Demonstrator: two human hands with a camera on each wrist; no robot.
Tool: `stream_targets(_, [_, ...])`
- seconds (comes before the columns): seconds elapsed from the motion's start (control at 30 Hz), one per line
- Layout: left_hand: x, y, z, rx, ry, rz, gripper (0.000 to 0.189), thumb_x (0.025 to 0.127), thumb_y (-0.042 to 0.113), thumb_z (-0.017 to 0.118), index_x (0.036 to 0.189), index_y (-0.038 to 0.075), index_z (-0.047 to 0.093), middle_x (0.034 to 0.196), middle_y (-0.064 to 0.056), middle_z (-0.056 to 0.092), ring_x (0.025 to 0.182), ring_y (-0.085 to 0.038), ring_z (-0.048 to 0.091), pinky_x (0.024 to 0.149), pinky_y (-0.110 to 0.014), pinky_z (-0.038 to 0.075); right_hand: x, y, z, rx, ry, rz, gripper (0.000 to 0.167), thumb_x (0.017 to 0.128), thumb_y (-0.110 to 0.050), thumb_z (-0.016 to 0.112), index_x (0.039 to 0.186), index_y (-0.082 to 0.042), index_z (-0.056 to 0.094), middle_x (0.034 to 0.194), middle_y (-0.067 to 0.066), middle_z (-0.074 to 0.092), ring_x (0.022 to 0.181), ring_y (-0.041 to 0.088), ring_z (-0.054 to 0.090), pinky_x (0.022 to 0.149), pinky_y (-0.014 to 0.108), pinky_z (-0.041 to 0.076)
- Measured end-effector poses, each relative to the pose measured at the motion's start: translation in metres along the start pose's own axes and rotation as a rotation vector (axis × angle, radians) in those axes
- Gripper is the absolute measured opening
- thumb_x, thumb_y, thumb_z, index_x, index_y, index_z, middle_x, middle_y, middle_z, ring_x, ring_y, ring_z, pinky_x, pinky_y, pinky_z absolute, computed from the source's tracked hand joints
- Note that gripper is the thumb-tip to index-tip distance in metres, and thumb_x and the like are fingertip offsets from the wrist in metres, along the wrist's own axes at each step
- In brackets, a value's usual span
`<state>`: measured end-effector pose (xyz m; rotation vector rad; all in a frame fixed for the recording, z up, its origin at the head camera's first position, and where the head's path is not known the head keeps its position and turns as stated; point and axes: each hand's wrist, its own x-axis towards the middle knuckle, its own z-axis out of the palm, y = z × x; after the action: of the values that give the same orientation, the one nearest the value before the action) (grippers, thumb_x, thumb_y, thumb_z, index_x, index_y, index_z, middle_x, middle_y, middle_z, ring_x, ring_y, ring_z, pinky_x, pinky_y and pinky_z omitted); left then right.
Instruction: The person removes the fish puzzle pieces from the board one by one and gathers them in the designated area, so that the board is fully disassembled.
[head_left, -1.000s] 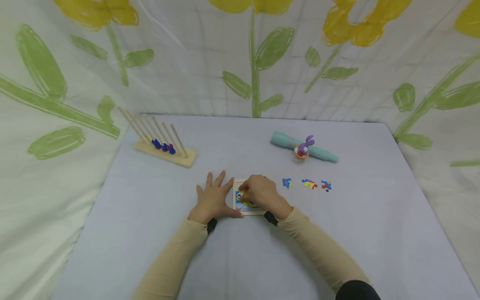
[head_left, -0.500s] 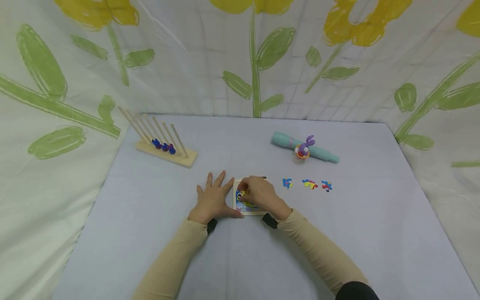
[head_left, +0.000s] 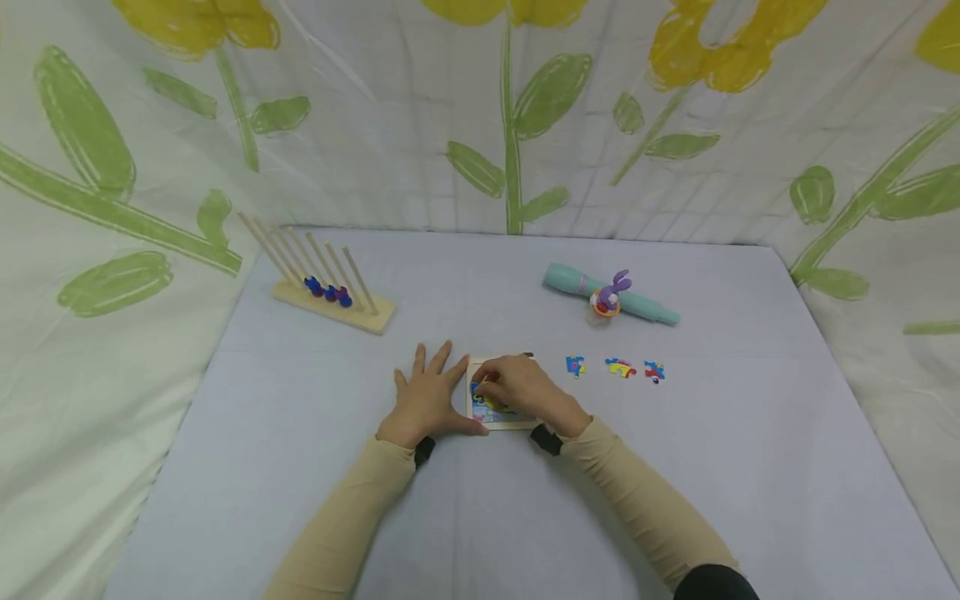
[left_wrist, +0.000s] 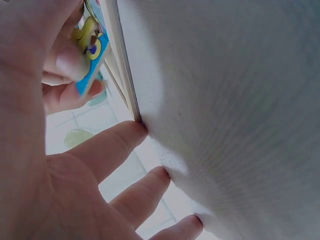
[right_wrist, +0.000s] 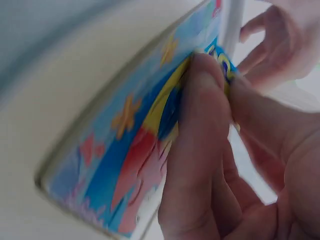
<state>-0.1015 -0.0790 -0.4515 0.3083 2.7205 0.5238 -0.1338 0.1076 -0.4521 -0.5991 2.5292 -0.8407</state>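
Note:
In the head view a wooden-framed jigsaw tray point(head_left: 512, 426) with a cartoon picture lies on the table. My left hand point(head_left: 426, 404) is spread flat at its left side, forefinger near the top left corner and thumb at the bottom left one. Over the tray, my right hand point(head_left: 525, 387) pinches a blue and yellow puzzle piece point(left_wrist: 96, 60) printed with a round eye. The left wrist view shows this piece tilted up beside the tray's edge. In the right wrist view, thumb and forefinger cover part of it, above the printed picture point(right_wrist: 131, 135).
Loose puzzle pieces lie right of the tray: a blue one point(head_left: 575, 366), a yellow and red one point(head_left: 620, 367) and a red and blue one point(head_left: 654, 372). Behind stand a wooden peg board point(head_left: 381, 320) with blue beads, a teal tapered tube point(head_left: 566, 280) and a purple rabbit toy point(head_left: 611, 292).
My right hand has shifted slightly to the right and its fingers have changed angle over the tray. The left hand stays where it was.

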Motion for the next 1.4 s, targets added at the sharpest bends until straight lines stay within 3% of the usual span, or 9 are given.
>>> stream_targets(0.17, [0.001,0.0,0.0,0.006,0.003,0.0,0.118,0.064,0.064,0.091,0.16,0.02,0.04,0.174,-0.015,0.021,0.158,-0.057,0.008,0.111,-0.087,0.02,-0.005,0.003,-0.01,0.198,-0.025,0.056,0.02,0.104,-0.019,0.063,0.117,-0.006,0.069,0.107,0.014,0.075,0.064,0.009,0.067,0.055,0.023,0.055])
stream_targets(0.4, [0.002,0.0,0.002,-0.023,-0.008,-0.011,0.118,0.063,0.061,0.093,0.16,0.019,0.041,0.174,-0.016,0.021,0.158,-0.056,0.006,0.112,-0.087,0.016,-0.044,0.045,-0.064,0.163,0.104,0.191,0.021,0.098,-0.021,0.071,0.109,-0.003,0.072,0.099,0.013,0.072,0.079,0.016,0.065,0.059,0.025,0.054])
stream_targets(0.6, [0.001,-0.002,0.001,-0.021,-0.011,-0.018,0.118,0.063,0.061,0.093,0.16,0.017,0.04,0.174,-0.016,0.02,0.158,-0.057,0.006,0.112,-0.087,0.016,-0.075,0.083,-0.08,0.198,0.017,0.338,0.02,0.092,-0.021,0.078,0.103,-0.004,0.076,0.091,0.005,0.07,0.076,0.013,0.056,0.059,0.028,0.053])
stream_targets(0.73, [0.002,-0.003,0.002,-0.03,-0.015,-0.015,0.118,0.064,0.061,0.092,0.16,0.017,0.04,0.174,-0.016,0.019,0.158,-0.057,0.005,0.112,-0.087,0.015,-0.077,0.088,-0.07,0.18,0.005,0.298,0.018,0.088,-0.022,0.082,0.097,-0.006,0.08,0.088,0.003,0.073,0.076,0.012,0.054,0.063,0.026,0.047])
stream_targets(0.83, [0.003,-0.003,0.003,-0.036,-0.018,-0.009,0.119,0.064,0.062,0.092,0.16,0.017,0.039,0.174,-0.016,0.019,0.159,-0.057,0.005,0.112,-0.087,0.014,-0.074,0.086,-0.061,0.065,0.05,0.288,0.018,0.085,-0.024,0.085,0.091,-0.008,0.08,0.086,0.003,0.076,0.077,0.012,0.056,0.065,0.025,0.044])
stream_targets(0.97, [0.003,-0.004,0.003,-0.031,-0.021,-0.009,0.119,0.064,0.062,0.092,0.161,0.017,0.039,0.174,-0.016,0.018,0.159,-0.056,0.004,0.112,-0.087,0.014,-0.068,0.07,-0.055,-0.127,0.115,0.33,0.02,0.082,-0.029,0.087,0.086,-0.012,0.076,0.085,0.002,0.073,0.074,0.015,0.058,0.06,0.026,0.043])
stream_targets(1.1, [0.002,-0.005,0.002,-0.025,-0.026,-0.015,0.119,0.065,0.062,0.091,0.161,0.018,0.038,0.175,-0.016,0.018,0.159,-0.056,0.004,0.112,-0.087,0.014,-0.049,0.044,-0.046,-0.112,0.157,0.225,0.02,0.086,-0.03,0.084,0.092,-0.012,0.078,0.089,0.004,0.073,0.076,0.016,0.06,0.062,0.026,0.045])
stream_targets(1.23, [0.002,-0.005,0.002,-0.017,-0.026,-0.012,0.118,0.065,0.063,0.091,0.161,0.018,0.038,0.175,-0.015,0.018,0.158,-0.057,0.005,0.112,-0.087,0.015,-0.028,0.025,-0.031,-0.098,0.093,0.059,0.031,0.089,-0.03,0.082,0.11,-0.008,0.079,0.1,0.006,0.074,0.084,0.015,0.062,0.073,0.028,0.051])
stream_targets(1.4, [0.002,-0.004,0.002,0.002,-0.022,-0.001,0.118,0.065,0.065,0.09,0.161,0.019,0.038,0.175,-0.015,0.018,0.158,-0.057,0.005,0.112,-0.087,0.017,-0.015,0.017,-0.016,-0.162,0.039,0.043,0.036,0.086,-0.027,0.085,0.115,-0.006,0.077,0.101,0.006,0.071,0.084,0.013,0.062,0.076,0.029,0.053])
